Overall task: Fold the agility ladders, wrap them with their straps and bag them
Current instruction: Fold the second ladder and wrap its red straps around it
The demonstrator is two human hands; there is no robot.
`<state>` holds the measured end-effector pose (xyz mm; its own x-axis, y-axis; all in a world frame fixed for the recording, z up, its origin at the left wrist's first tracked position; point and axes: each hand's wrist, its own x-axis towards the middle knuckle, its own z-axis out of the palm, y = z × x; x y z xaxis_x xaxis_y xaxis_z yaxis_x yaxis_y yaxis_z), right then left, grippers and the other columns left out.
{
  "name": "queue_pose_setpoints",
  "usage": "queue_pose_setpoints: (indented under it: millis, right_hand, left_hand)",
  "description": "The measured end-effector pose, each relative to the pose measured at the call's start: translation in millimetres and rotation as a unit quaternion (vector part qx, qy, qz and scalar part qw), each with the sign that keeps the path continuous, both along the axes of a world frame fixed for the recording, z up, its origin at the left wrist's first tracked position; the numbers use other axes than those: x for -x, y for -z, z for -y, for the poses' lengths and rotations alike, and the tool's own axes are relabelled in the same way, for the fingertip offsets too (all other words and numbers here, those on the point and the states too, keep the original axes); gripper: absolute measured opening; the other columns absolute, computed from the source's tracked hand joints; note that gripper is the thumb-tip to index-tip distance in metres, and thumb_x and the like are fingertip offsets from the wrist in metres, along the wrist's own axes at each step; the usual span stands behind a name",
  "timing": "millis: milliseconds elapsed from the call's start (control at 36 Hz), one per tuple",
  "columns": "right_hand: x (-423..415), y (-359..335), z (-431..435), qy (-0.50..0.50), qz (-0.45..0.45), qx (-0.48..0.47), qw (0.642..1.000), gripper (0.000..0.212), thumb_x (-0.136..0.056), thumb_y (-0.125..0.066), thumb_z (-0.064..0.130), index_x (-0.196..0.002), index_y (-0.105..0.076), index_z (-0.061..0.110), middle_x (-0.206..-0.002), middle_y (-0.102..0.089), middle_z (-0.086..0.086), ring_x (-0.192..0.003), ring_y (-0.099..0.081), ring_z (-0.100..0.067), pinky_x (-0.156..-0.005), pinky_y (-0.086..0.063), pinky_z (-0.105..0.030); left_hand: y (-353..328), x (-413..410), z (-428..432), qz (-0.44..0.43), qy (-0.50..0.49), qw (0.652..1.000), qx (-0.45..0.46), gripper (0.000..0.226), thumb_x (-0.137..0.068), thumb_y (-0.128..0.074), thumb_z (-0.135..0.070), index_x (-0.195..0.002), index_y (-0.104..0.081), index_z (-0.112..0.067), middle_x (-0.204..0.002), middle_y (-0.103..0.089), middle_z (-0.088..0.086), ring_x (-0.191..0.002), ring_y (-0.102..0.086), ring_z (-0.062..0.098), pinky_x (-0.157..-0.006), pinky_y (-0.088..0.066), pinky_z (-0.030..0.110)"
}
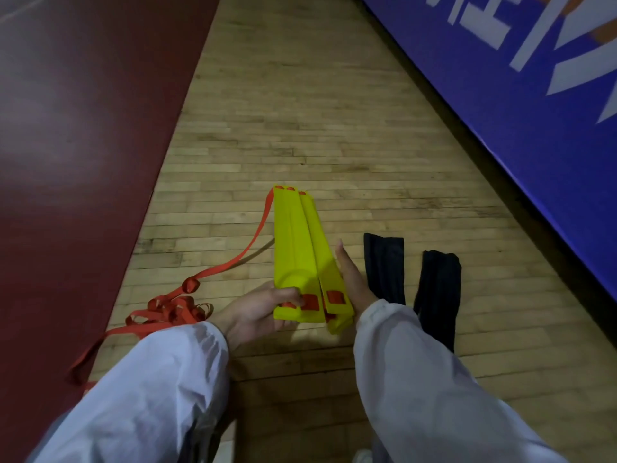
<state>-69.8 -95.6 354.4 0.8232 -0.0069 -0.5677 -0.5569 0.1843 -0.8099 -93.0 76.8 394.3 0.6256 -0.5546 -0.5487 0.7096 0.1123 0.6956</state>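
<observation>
Fingers (289,293) of the left hand (257,309) curl over the near end of the folded ladder (297,248), gripping it where a red patch shows through a slot. The rest of that hand's grasp is hidden under the stack. The right hand (354,279) lies flat and open, straight fingers (343,259) pressed along the stack's right edge; its palm side cannot be seen.

The folded ladder is a bundle of yellow flat rungs held just above the wooden floor (300,128), pointing away, fanned slightly at the near end. How many rungs it holds is hard to count.

A red strap (173,309) runs from the bundle's far end down to a loose tangle on the floor at near left, then passes out of sight behind the pale left sleeve (150,389).

Just right of the right hand, a long black bag (384,265) lies flat on the floor, and a second black bag (437,295) lies beside it, partly covered by the right sleeve (434,379).

A dark red floor area (83,128) fills the left. A blue panel (517,95) with white lettering, cut off by the frame, slants along the right.
</observation>
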Motion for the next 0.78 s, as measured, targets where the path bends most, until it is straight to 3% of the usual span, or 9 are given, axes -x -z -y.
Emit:
queue_pose_setpoints:
  millis: [28, 167, 250, 306, 472, 556, 611, 694, 778]
  right_hand:
    - [1, -2, 1, -0.008, 0.004, -0.009, 1.0, 0.061, -0.099, -0.033, 0.054, -0.138, -0.047, 0.01, -0.123, -0.061, -0.015, -0.097, -0.064, -0.024, -0.082, -0.054, -0.035]
    - [8, -8, 2, -0.072, -0.052, -0.037, 0.995, 0.032, -0.092, -0.057, 0.033, -0.114, -0.062, 0.01, -0.081, -0.073, -0.008, -0.063, -0.069, -0.022, -0.055, -0.055, -0.029]
    - [10, -16, -2, -0.055, -0.081, -0.034, 0.995, 0.043, -0.088, -0.063, 0.028, -0.126, -0.058, 0.008, -0.102, -0.071, -0.015, -0.079, -0.068, -0.029, -0.064, -0.055, -0.035]
    - [9, -19, -5, -0.046, -0.085, -0.028, 0.995, 0.048, -0.087, -0.063, 0.025, -0.132, -0.054, 0.008, -0.112, -0.067, -0.018, -0.087, -0.065, -0.033, -0.071, -0.054, -0.039]
    - [11, -24, -7, -0.056, -0.097, -0.021, 0.994, 0.043, -0.095, -0.054, 0.022, -0.136, -0.048, 0.009, -0.1, -0.065, -0.012, -0.084, -0.062, -0.028, -0.068, -0.05, -0.037]
    - [12, -25, -11, -0.05, -0.102, -0.029, 0.993, 0.041, -0.099, -0.05, 0.023, -0.137, -0.046, 0.007, -0.098, -0.064, -0.011, -0.081, -0.061, -0.026, -0.065, -0.05, -0.036]
    - [12, -23, -12, -0.046, -0.103, -0.036, 0.993, 0.042, -0.1, -0.048, 0.023, -0.138, -0.045, 0.006, -0.107, -0.064, -0.013, -0.08, -0.061, -0.025, -0.064, -0.05, -0.036]
    - [13, -23, -15, -0.037, -0.107, -0.032, 0.993, 0.04, -0.101, -0.047, 0.019, -0.138, -0.045, 0.002, -0.121, -0.06, -0.019, -0.077, -0.06, -0.023, -0.061, -0.052, -0.035]
    - [15, -21, -16, -0.014, -0.113, -0.028, 0.993, 0.042, -0.101, -0.047, 0.019, -0.138, -0.044, 0.0, -0.114, -0.063, -0.017, -0.078, -0.06, -0.023, -0.062, -0.051, -0.034]
  left_hand:
    - [0, 0, 0, -0.001, -0.003, 1.0, 0.0, 0.026, -0.085, -0.047, 0.013, -0.091, -0.053, -0.013, -0.085, -0.054, 0.011, -0.078, -0.053, 0.023, -0.064, -0.046, 0.026]
    - [0, -3, -2, 0.005, 0.008, 1.0, -0.006, 0.028, -0.084, -0.049, 0.011, -0.096, -0.054, -0.014, -0.086, -0.057, 0.011, -0.079, -0.056, 0.024, -0.06, -0.049, 0.025]
    - [0, -5, -4, 0.015, 0.017, 0.999, -0.025, 0.029, -0.083, -0.052, 0.01, -0.099, -0.055, -0.013, -0.087, -0.058, 0.011, -0.082, -0.058, 0.025, -0.072, -0.049, 0.031]
    - [0, -5, -5, 0.013, 0.025, 0.999, -0.019, 0.036, -0.069, -0.061, 0.006, -0.101, -0.055, -0.012, -0.095, -0.056, 0.016, -0.087, -0.058, 0.028, -0.078, -0.049, 0.035]
    - [-1, -7, -6, 0.032, 0.028, 0.999, 0.002, 0.049, -0.06, -0.058, 0.003, -0.107, -0.056, -0.009, -0.104, -0.054, 0.021, -0.093, -0.054, 0.031, -0.074, -0.049, 0.033]
    - [2, -6, -7, 0.059, 0.02, 0.998, 0.001, 0.05, -0.066, -0.063, 0.002, -0.113, -0.055, -0.013, -0.091, -0.065, 0.01, -0.081, -0.061, 0.023, -0.068, -0.051, 0.029]
    - [5, -7, -8, 0.076, -0.003, 0.997, -0.017, 0.044, -0.08, -0.07, -0.005, -0.12, -0.052, -0.015, -0.095, -0.067, 0.01, -0.08, -0.061, 0.023, -0.062, -0.053, 0.025]
    - [12, -8, -6, 0.07, -0.036, 0.997, -0.028, 0.033, -0.089, -0.057, -0.03, -0.119, -0.057, -0.015, -0.094, -0.068, 0.011, -0.072, -0.064, 0.019, -0.057, -0.053, 0.023]
    - [19, -9, -4, 0.062, -0.065, 0.995, -0.032, 0.023, -0.098, -0.047, -0.028, -0.108, -0.061, -0.013, -0.074, -0.068, 0.003, -0.052, -0.062, 0.009, -0.046, -0.048, 0.02]
